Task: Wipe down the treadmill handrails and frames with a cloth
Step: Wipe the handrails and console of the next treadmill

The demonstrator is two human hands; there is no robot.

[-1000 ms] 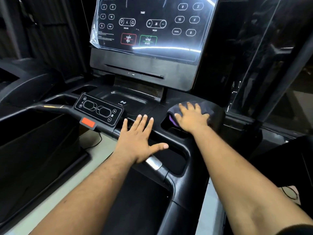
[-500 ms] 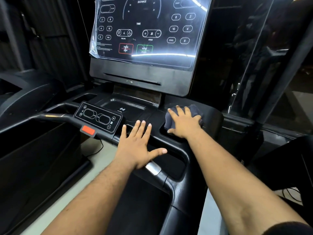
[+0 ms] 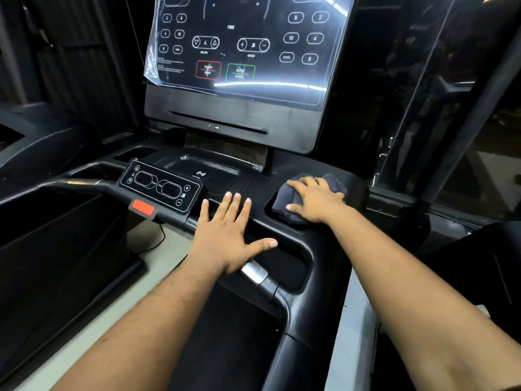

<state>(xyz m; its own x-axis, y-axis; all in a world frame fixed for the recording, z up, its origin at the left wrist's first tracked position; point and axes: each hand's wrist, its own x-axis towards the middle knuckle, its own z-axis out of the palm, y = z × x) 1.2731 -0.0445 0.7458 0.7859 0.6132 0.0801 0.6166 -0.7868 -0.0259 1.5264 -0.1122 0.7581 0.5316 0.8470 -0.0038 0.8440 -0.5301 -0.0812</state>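
The step in hand is judged to be the wiping of the console frame at the right-hand cup recess (image 3: 284,218), not yet the handrails themselves. A dark cloth (image 3: 290,197) is seen bunched at the rim of that recess, at about 2 o'clock from the centre of the view, and is pressed down by the right hand (image 3: 317,200). The fingers of this hand are laid nearly straight and spread over the cloth, with the thumb against its near edge; the cloth is held down under the palm and not gathered into a fist.

The left hand (image 3: 228,235) is noted at the centre of the view, flat and fully spread, holding nothing. It rests on the black crossbar (image 3: 296,241), its heel just beside the metal sensor plate (image 3: 255,272), and appears to serve as a brace.

The small keypad (image 3: 160,186) and the red stop tab (image 3: 143,208) lie at 10 o'clock from the left hand; the film-covered display (image 3: 245,43) stands at 12 o'clock.

The next move is judged to call for the cloth being carried, under steady pressure, out of the recess and along the curved rail (image 3: 284,303) toward 6 o'clock. The keypad should be avoided.
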